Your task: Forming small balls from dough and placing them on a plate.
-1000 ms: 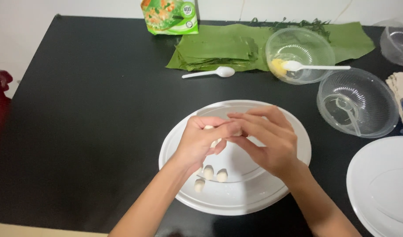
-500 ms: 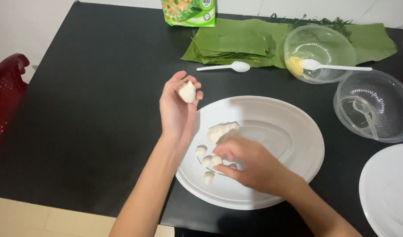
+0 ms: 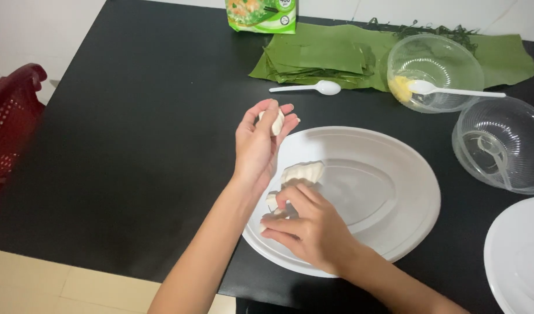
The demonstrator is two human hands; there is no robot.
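Observation:
My left hand [image 3: 259, 143] is raised over the left rim of a large white oval plate [image 3: 389, 197], its fingers closed on a small white dough ball [image 3: 277, 122]. My right hand [image 3: 311, 228] rests low on the plate's near left part, its fingertips on small white dough pieces [image 3: 272, 200] lying there. A bigger lump of white dough [image 3: 303, 172] sits on the plate just beyond the right fingers. Whether the right hand grips a piece is hidden by the fingers.
On the black table lie a stack of green banana leaves [image 3: 331, 55], a white plastic spoon [image 3: 313, 88], a clear bowl [image 3: 435, 70] with yellow filling and a spoon, another clear bowl [image 3: 502, 145], a green packet [image 3: 261, 14] and a white plate [image 3: 520, 256]. A red chair [image 3: 11, 122] stands left.
The hands, together over the plate a second ago, have parted. My left hand lifted with a dough ball; my right hand dropped onto the small pieces on the plate.

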